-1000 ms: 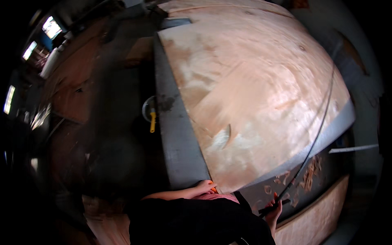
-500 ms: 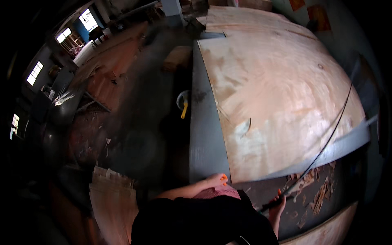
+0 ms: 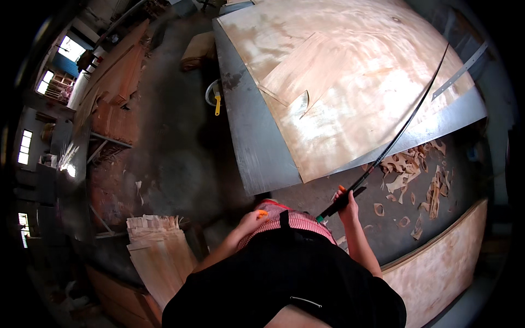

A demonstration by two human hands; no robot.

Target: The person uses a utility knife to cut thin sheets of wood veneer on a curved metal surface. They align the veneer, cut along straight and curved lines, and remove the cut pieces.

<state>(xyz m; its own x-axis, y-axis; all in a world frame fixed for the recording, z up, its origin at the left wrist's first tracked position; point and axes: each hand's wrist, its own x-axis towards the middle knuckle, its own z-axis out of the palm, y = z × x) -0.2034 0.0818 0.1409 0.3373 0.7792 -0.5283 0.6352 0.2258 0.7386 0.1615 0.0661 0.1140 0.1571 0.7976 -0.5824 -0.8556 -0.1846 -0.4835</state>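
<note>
My right hand [image 3: 348,206] is wrapped round the black handle of a long, thin, flexible black rod [image 3: 406,124], which has a green butt end. The rod bends up and to the right, passing over the edge of a large pale wood veneer sheet [image 3: 350,136]. That sheet lies on a grey metal-topped table [image 3: 246,145]. Toward its left side rests a smaller veneer piece [image 3: 306,65] with a curled, torn flap. Close to my red-and-white striped apron [image 3: 262,232], my left hand [image 3: 253,221] is closed, with orange covers on its fingertips. Nothing shows in it.
Veneer scraps [image 3: 404,169] litter the dark floor right of me. A pale board [image 3: 437,268] stands at lower right, and a veneer stack [image 3: 161,257] at lower left. Left of the table are a yellow-handled tool [image 3: 217,105] and a wood stack [image 3: 198,50]. Reddish sheets [image 3: 115,123] are piled farther left.
The view has shifted, so the table sits higher and more to the left. My right hand with the rod has come up in the picture. My left hand appears lower and farther left.
</note>
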